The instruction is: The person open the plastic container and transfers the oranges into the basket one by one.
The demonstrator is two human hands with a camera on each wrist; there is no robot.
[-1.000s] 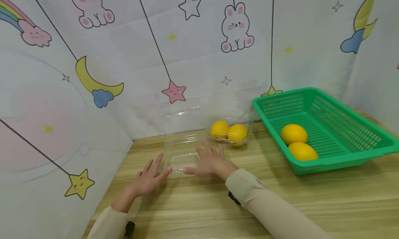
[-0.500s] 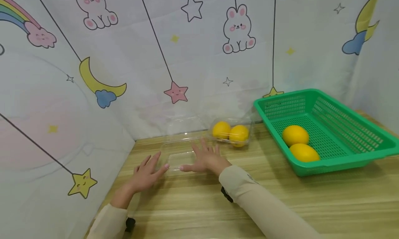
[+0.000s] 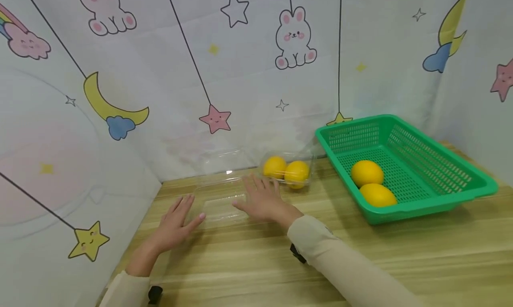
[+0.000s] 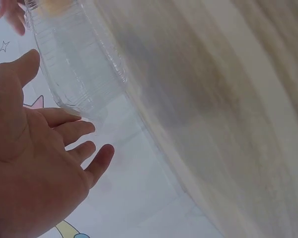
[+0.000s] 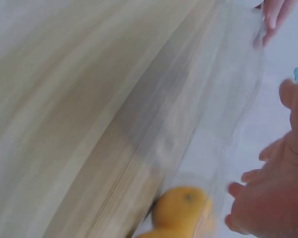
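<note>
A clear plastic clamshell box (image 3: 222, 209) lies on the table with its lid (image 3: 224, 162) raised towards the back wall. My left hand (image 3: 174, 224) is at its left side, fingers spread. In the left wrist view, the fingertips are right at the edge of the clear plastic (image 4: 79, 64). My right hand (image 3: 264, 202) overlaps the box's right side, fingers extended and nothing gripped. Just beyond it stands a second clear box (image 3: 308, 158) with two oranges (image 3: 274, 167) inside. The right wrist view shows an orange (image 5: 179, 210) below the fingers.
To the right, a green plastic basket (image 3: 370, 214) holds two more oranges (image 3: 367, 173). A patterned cloth wall (image 3: 248, 75) closes off the back and left of the wooden table (image 3: 248, 271).
The raised lid has tilted lower since a second ago. Over the last half second my right hand has shifted right, widening the space between the hands. The camera view has swung slightly.
</note>
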